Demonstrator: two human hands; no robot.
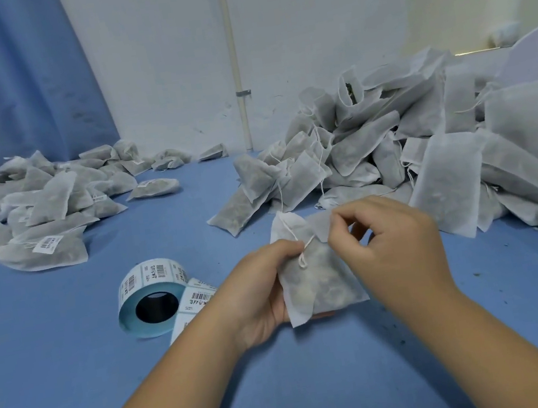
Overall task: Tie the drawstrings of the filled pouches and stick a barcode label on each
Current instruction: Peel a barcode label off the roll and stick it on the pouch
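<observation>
Just above the blue table [79,386], in front of the person, a pouch [319,279] sits between both hands. It is thin, white and half see-through, with a greyish filling showing through the fabric. Its white drawstring [302,254] hangs in a small loop at the gathered neck. The left hand [262,287] grips the pouch's left side, fingers curled under and thumb on top by the cord. The right hand [393,238] pinches the top flap between thumb and forefinger, its other fingers bent. Whether that pinch also catches the cord is hard to make out, and the pouch's left edge is hidden in the palm. The pouch lies lengthwise away from the person, mouth at the far end. A roll of barcode labels [152,296] rests just left of the hands.
</observation>
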